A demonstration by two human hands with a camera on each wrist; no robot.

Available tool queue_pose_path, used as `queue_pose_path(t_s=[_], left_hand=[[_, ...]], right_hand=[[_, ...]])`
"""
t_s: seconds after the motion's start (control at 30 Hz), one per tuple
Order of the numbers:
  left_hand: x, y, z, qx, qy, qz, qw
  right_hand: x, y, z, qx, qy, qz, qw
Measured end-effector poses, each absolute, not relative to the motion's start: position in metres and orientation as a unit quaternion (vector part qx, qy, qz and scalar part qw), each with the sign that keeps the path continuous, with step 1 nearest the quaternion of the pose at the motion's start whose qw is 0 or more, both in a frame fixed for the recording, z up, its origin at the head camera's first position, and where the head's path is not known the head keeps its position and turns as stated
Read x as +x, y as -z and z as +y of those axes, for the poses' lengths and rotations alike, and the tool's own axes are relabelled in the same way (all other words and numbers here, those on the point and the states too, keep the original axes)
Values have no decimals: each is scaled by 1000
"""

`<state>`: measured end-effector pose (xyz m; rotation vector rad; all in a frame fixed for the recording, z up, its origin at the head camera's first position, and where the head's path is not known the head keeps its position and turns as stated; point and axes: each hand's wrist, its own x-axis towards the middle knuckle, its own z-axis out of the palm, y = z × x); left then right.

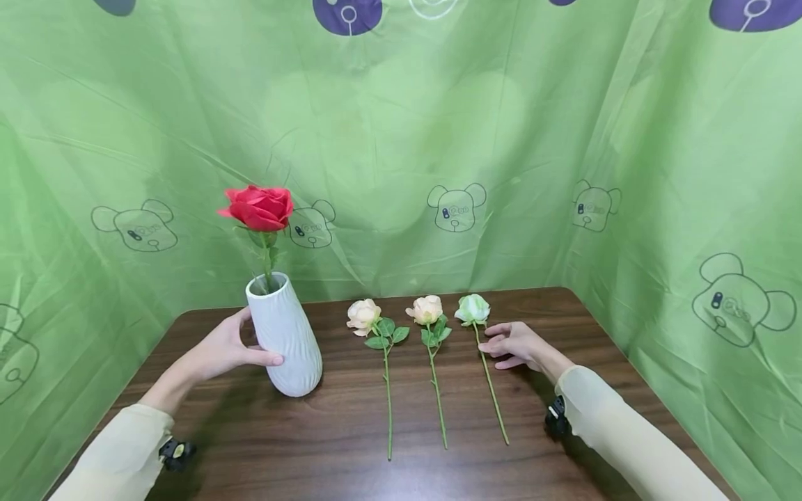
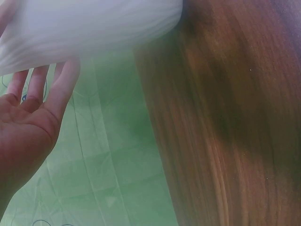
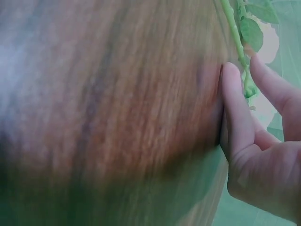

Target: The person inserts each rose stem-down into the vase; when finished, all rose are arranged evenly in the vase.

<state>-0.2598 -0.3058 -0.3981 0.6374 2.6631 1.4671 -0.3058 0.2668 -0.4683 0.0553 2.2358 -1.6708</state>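
Note:
My left hand (image 1: 222, 351) holds a white ribbed vase (image 1: 287, 341) from its left side, thumb across the front and fingers behind. A red rose (image 1: 260, 209) stands in the vase, its lower stem hidden inside. In the left wrist view the vase (image 2: 94, 28) fills the top, above the hand (image 2: 33, 122). My right hand (image 1: 516, 346) is at the stem of a white-green rose (image 1: 473, 308) lying on the table, fingertips at the stem and thumb apart. A green stem (image 3: 235, 35) shows by the spread fingers in the right wrist view; contact is unclear.
Two pale peach roses, the left rose (image 1: 363, 315) and the middle rose (image 1: 426, 309), lie with leafy stems towards me, left of the white-green one. The brown wooden table (image 1: 326, 445) has green curtains (image 1: 388, 139) along its back and sides.

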Motion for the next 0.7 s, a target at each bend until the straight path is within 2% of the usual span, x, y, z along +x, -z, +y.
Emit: queue_pose_path(t_s=[0.7], left_hand=[[-260,394,-303,207,-458,865,12]], right_hand=[[-312,466,258,78,544,814,187]])
